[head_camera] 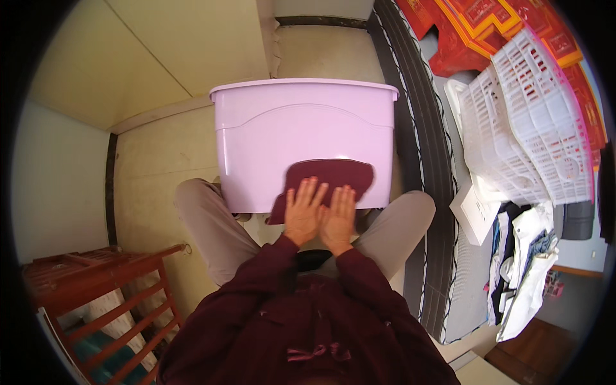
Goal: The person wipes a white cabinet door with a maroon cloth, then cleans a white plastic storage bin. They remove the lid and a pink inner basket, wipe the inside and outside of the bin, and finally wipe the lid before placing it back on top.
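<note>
A lilac plastic storage bin [269, 144] lies between my knees, its broad side turned up towards me and its rim at the far end. On that side rests a maroon cloth [332, 172], apparently folded, whose left corner hangs past the bin's near edge. My left hand [304, 214] lies flat on the cloth with its fingers spread. Right beside it, my right hand [339, 219] is also flat on the cloth, fingers straight and close together. Neither hand grips the cloth. The bin's opening is hidden from me.
A mattress [469, 288] runs along my right. On it are white plastic baskets [505, 130], a white box [475, 211] and several folded clothes [524, 269]. Red patterned cartons [462, 33] stand behind. A slatted wooden frame [120, 288] is at lower left, a pale cabinet [159, 53] at upper left.
</note>
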